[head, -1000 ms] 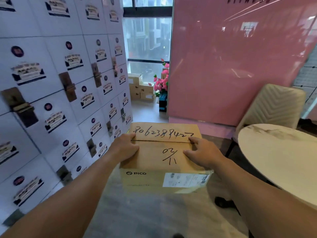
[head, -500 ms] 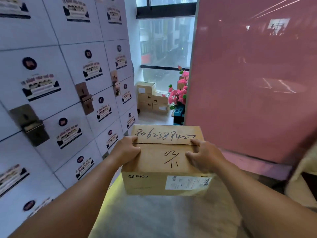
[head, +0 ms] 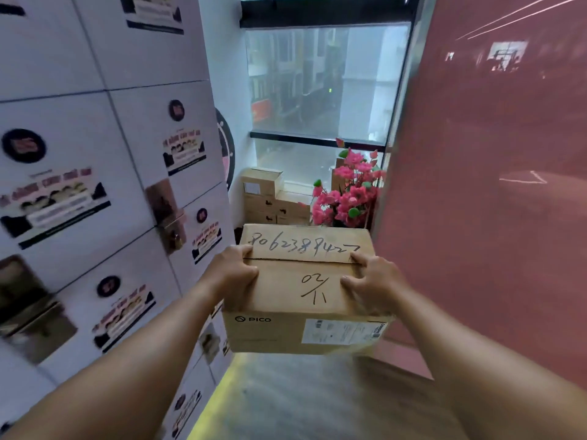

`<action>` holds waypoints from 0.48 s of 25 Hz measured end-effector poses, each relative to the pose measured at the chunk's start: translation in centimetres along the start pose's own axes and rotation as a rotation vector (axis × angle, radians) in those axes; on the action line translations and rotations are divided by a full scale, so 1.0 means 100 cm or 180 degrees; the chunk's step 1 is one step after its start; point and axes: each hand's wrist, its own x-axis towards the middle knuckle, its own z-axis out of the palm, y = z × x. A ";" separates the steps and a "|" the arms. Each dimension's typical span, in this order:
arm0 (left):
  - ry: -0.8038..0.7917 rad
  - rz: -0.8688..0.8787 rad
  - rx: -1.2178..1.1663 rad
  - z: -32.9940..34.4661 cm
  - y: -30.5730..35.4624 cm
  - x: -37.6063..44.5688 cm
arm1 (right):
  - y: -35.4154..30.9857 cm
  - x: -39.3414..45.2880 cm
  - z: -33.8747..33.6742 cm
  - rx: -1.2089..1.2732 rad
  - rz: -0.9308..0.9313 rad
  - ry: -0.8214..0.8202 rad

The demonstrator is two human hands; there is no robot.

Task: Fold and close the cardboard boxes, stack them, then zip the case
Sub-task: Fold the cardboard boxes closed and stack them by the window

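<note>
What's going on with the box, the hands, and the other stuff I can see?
cardboard box: flaps closed, carried in the air
left hand: grips the box's left edge
right hand: grips the box's right edge
stacked boxes: closed, piled by the window
locker doors: shut

Two bare forearms reach forward from the lower corners of the view, angling inward toward each other. The left hand (head: 234,276) grips the left side of a closed cardboard box (head: 305,290), thumb lying over the top edge and fingers curled down its side. The right hand (head: 373,285) clasps the right side likewise, its fingers (head: 357,258) spread across the top, so both hands carry the box in the air at about equal height.
</note>
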 end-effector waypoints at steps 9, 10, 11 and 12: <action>0.0098 -0.0454 -0.0053 0.034 -0.004 0.322 | -0.001 0.347 -0.005 0.0138 -0.0123 -0.0079; 0.0120 -0.0517 -0.0087 0.035 -0.004 0.350 | -0.004 0.377 -0.008 0.0135 -0.0124 -0.0094; 0.0132 -0.0564 -0.0145 0.036 -0.006 0.383 | -0.008 0.413 -0.011 0.0133 -0.0112 -0.0097; 0.0133 -0.0596 -0.0216 0.036 -0.007 0.416 | -0.012 0.448 -0.013 0.0143 -0.0099 -0.0084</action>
